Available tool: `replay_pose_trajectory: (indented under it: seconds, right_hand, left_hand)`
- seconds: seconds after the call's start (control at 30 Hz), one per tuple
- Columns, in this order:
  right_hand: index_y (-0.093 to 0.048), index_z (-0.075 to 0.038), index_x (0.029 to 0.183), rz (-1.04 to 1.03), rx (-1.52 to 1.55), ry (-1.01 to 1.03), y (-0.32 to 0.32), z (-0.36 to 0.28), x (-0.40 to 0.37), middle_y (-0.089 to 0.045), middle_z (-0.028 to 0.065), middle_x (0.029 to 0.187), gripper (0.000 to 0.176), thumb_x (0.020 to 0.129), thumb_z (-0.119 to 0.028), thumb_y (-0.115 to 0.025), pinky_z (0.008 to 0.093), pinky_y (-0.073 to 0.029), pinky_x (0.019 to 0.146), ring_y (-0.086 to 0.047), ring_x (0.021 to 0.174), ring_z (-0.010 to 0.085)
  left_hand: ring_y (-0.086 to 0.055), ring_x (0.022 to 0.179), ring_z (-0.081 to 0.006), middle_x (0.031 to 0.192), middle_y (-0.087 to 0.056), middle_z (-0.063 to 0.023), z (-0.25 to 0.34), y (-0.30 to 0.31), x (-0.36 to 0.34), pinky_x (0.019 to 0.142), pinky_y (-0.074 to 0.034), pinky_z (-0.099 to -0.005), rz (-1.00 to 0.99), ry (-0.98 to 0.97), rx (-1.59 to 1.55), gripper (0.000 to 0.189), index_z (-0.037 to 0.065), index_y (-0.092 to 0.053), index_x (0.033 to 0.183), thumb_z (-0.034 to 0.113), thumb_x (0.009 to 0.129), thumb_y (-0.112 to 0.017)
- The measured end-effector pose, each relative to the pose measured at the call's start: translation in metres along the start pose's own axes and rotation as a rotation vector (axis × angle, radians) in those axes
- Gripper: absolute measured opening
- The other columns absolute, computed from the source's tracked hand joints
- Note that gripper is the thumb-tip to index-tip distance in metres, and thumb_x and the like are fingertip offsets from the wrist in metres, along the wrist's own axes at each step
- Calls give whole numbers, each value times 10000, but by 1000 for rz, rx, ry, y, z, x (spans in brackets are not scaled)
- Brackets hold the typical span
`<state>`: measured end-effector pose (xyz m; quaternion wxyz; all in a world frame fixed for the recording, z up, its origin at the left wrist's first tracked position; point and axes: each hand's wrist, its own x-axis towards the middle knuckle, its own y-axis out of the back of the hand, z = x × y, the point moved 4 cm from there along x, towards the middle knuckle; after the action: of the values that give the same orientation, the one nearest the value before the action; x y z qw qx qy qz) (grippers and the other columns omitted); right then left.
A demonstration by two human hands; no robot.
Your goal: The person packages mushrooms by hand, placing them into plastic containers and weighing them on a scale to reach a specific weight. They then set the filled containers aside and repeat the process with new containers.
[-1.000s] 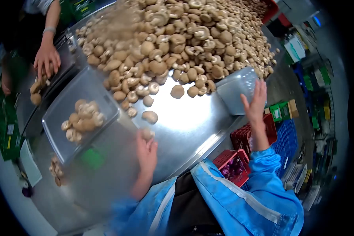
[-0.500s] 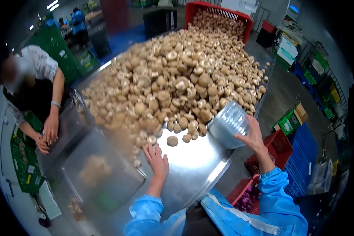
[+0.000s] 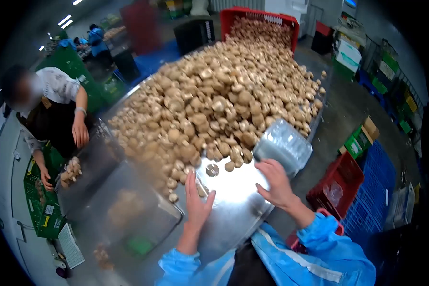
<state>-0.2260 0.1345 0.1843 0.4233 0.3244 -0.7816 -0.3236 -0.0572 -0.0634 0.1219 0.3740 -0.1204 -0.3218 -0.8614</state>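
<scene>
The pile of mushrooms (image 3: 209,105) fills the steel table (image 3: 233,209) from your 11 to 1 o'clock, its near edge just beyond your fingertips. A small mushroom (image 3: 202,188) lies at your left hand (image 3: 198,209), between the thumb and the fingers; you have those fingers stretched out and the thumb spread, and I cannot tell whether they touch it. Your right hand (image 3: 279,188) is loosely open, thumb apart, grasping nothing visible. It is at the near edge of the clear plastic containers (image 3: 283,143) at your 1 o'clock; contact is unclear.

At your 10 o'clock, a large clear tray (image 3: 169,212) holds blurred mushrooms. Further that way, a co-worker (image 3: 50,105) stands with 2 hands near a small mushroom cluster (image 3: 71,172). A tilted red crate (image 3: 260,14) sits beyond the pile at 12 o'clock, with mushrooms in its mouth. Off the table, another red crate (image 3: 341,183) and blue pallets (image 3: 374,186) are at 2 o'clock.
</scene>
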Motion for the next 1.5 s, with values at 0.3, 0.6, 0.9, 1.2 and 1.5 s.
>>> replay_pose_trajectory:
  seconds: [0.3, 0.6, 0.9, 1.2, 1.5]
  right_hand:
    - [-456, -36, 1348, -435, 300, -262, -120, -2, -85, -478, 217, 1331, 593, 823, -165, -699, 424, -419, 1035, -484, 1221, 392]
    - [-423, -17, 1317, -22, 149, -319, -141, 17, -26, -524, 212, 1203, 589, 822, -141, -717, 441, -447, 942, -536, 1100, 388]
    - [-549, 1, 1151, -159, 225, -480, -155, 46, -28, -613, 170, 926, 319, 885, -150, -640, 375, -496, 664, -616, 736, 244]
    - [-538, 40, 1267, -178, 518, -1027, -105, 74, -94, -658, 106, 697, 355, 941, -93, -486, 312, -456, 446, -572, 472, 141]
    - [-579, 48, 1207, -42, 373, -958, -169, 147, -31, -611, 99, 640, 332, 935, -56, -417, 330, -447, 442, -558, 468, 156]
  left_hand:
    - [-419, 1345, -369, 1453, -425, -215, -5, 15, -128, 1120, -325, -430, -33, 203, 141, 593, -21, -441, 1360, 19, 804, -645]
    - [-601, 1059, -232, 1336, -524, -169, -51, 38, -183, 893, -497, -331, 145, 855, -327, 507, -23, -413, 1365, 45, 900, -603]
    - [-628, 606, -162, 987, -636, -176, -72, -43, -103, 452, -474, -237, 90, 948, -554, 393, -32, -369, 1310, 52, 952, -509]
    - [-640, 585, -237, 970, -644, -250, -48, -96, -119, 458, -524, -300, -285, 1309, -1010, 425, -89, -323, 1317, 24, 942, -488]
    - [-637, 616, -247, 1046, -640, -311, -118, -131, -26, 506, -539, -300, -191, 1324, -1098, 469, -91, -268, 1385, -22, 944, -411]
